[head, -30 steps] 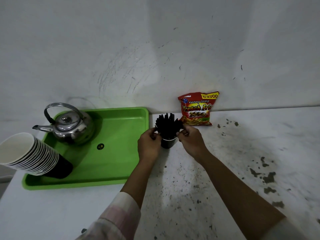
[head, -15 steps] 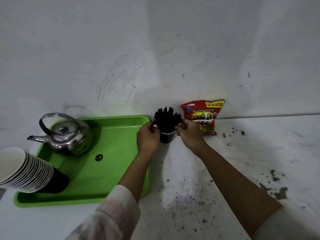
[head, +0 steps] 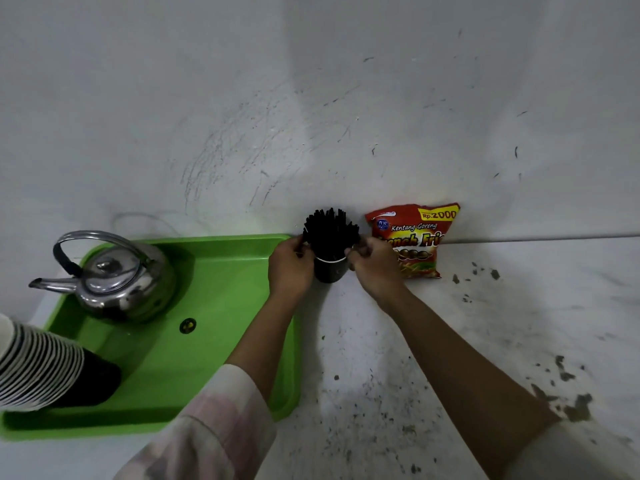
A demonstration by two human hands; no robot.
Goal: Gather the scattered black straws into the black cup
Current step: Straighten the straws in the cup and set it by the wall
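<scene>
The marked white wall [head: 311,98] and scuffed, speckled counter [head: 485,323] frame a green tray [head: 225,306], a kettle [head: 117,275], and a snack bag [head: 419,237]. Between tray and bag stands the black cup [head: 329,271], the black straws [head: 329,230] fanned upright inside. Both hands pinch the bundle just above the rim: left hand [head: 289,268], right hand [head: 375,268]. A careless release could tip the top-heavy cup, and 1 straw might spring out.

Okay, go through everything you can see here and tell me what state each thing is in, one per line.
black cup: upright on the counter, full of straws
black straws: standing bunched in the cup, fanning out at the top
left hand: fingers at the cup's rim
right hand: fingers at the rim on the other side
kettle: upright in the green tray, lid on
stack of paper cups: lying on its side
snack bag: leaning on the wall
</scene>
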